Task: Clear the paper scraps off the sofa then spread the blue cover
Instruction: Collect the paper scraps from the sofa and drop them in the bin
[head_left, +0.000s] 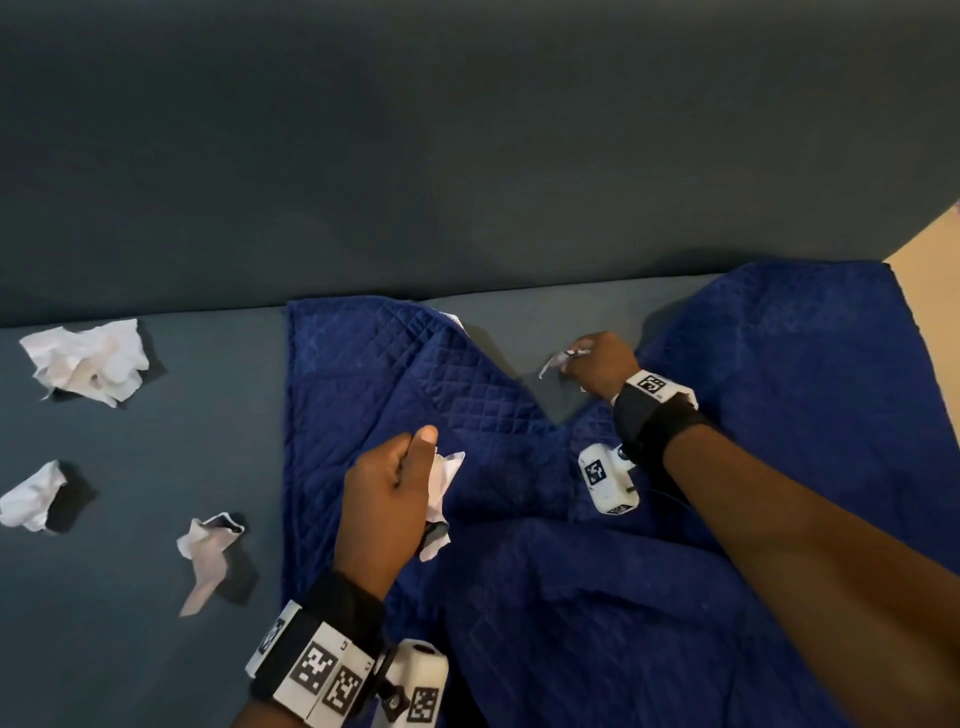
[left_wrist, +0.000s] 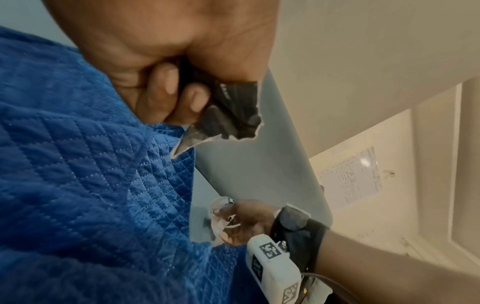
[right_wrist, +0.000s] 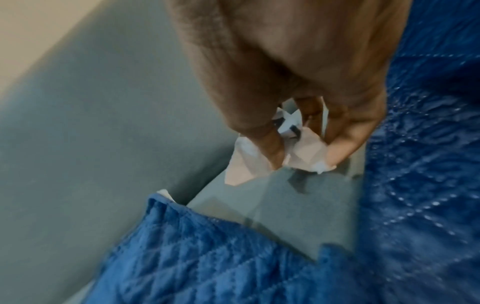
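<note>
A quilted blue cover (head_left: 623, 545) lies rumpled over the middle and right of the grey-blue sofa seat (head_left: 156, 467). My left hand (head_left: 395, 488) hovers over the cover's left half, fingers curled round a crumpled paper scrap (head_left: 441, 493) that shows white above and black underneath (left_wrist: 233, 115). My right hand (head_left: 597, 364) is at a bare patch of seat near the backrest, pinching a small white scrap (head_left: 561, 358) between thumb and fingertips (right_wrist: 306, 148). Three more crumpled scraps lie on the seat to the left (head_left: 88, 361), (head_left: 34, 496), (head_left: 208, 551).
The sofa backrest (head_left: 467, 156) fills the upper head view. A white paper corner (head_left: 452, 318) peeks from behind the cover's fold by the backrest (right_wrist: 166, 194). A beige floor or wall (head_left: 930, 291) shows past the sofa's right end.
</note>
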